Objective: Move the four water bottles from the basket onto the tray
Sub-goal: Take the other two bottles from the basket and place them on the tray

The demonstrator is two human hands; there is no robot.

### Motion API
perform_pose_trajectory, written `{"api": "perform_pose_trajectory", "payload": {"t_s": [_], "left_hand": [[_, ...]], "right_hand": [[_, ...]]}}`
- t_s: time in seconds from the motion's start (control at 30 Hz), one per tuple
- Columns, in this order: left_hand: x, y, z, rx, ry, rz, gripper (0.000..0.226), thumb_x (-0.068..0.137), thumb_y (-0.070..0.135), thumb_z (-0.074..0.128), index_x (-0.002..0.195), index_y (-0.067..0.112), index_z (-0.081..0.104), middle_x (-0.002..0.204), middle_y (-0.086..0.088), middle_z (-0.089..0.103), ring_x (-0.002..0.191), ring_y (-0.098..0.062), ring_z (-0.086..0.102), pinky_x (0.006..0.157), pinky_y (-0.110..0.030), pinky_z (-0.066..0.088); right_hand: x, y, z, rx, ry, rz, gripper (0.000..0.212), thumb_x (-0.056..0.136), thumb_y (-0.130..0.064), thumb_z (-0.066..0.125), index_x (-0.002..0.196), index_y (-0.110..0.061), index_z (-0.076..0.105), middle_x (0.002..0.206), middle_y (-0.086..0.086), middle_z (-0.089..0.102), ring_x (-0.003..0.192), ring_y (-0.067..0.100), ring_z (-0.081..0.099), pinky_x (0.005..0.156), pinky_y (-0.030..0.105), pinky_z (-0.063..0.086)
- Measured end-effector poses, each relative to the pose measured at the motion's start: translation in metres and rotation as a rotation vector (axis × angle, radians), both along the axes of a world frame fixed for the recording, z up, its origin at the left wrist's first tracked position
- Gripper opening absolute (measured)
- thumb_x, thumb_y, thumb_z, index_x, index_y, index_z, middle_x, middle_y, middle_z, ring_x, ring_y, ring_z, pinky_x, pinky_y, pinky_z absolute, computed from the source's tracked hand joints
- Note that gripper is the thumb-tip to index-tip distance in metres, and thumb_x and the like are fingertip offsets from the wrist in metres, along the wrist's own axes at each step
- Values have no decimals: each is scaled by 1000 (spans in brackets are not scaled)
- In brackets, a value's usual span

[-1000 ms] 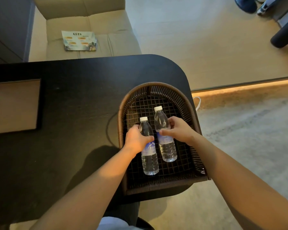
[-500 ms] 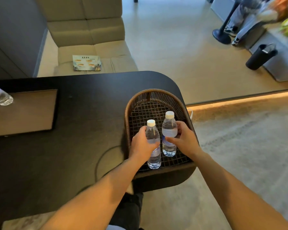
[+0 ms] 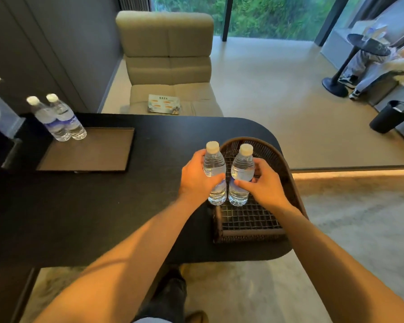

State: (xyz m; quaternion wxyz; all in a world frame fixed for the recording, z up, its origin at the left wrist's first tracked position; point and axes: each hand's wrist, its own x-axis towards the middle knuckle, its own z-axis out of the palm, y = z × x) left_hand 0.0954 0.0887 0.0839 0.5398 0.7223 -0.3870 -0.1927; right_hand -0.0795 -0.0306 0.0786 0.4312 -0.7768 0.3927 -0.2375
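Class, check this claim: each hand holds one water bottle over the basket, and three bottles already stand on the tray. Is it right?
Not quite. The head view shows only two bottles on the tray, not three. The rest holds: the left hand and right hand each hold one bottle over the basket.

Looks like a hotel lounge or living rm: beige armchair [image 3: 168,64], black tabletop [image 3: 103,206], big glass windows [image 3: 266,15] w/ greenery outside.

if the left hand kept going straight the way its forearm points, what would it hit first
The left hand, wrapped around a bottle, points up and right toward the basket. The first contact would probably be the other bottle in the right hand, right beside it. Depth is uncertain.
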Motion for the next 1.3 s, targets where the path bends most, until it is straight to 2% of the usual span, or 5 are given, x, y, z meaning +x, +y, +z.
{"api": "perform_pose_trajectory", "payload": {"t_s": [0.2,0.7,0.97,1.13,1.3], "left_hand": [[57,43,1,58,22,121,73,72,22,90,130,38,50,114,21,62,105,-4,62,94,-30,54],[261,158,-19,68,47,314,66,70,14,90,126,25,56,109,10,68,98,-7,67,86,-27,55],[418,180,-40,207,68,396,76,68,17,92,128,38,51,115,17,61,105,-2,57,81,-14,45],[491,183,-57,254,62,420,73,71,19,90,127,41,48,132,7,62,126,-17,58,100,-45,53],[538,182,-69,267,64,429,73,72,17,89,133,30,50,135,3,60,129,-19,55,102,-45,51]], "right_hand": [[69,26,12,-47,-26,132,61,78,-22,89,126,-31,52,108,-26,61,99,-22,58,77,1,46],[316,97,-22,10,50,311,65,72,-34,92,121,-39,51,113,-18,65,101,8,67,86,24,53],[473,122,-49,34,117,299,71,67,-28,95,117,-41,46,107,-21,59,99,7,61,79,18,48],[549,129,-66,82,90,288,71,70,-22,93,124,-36,49,115,-18,61,108,7,59,90,26,51],[601,141,-81,78,85,285,69,74,-17,91,129,-30,52,123,-10,62,111,6,55,95,30,49]]}}
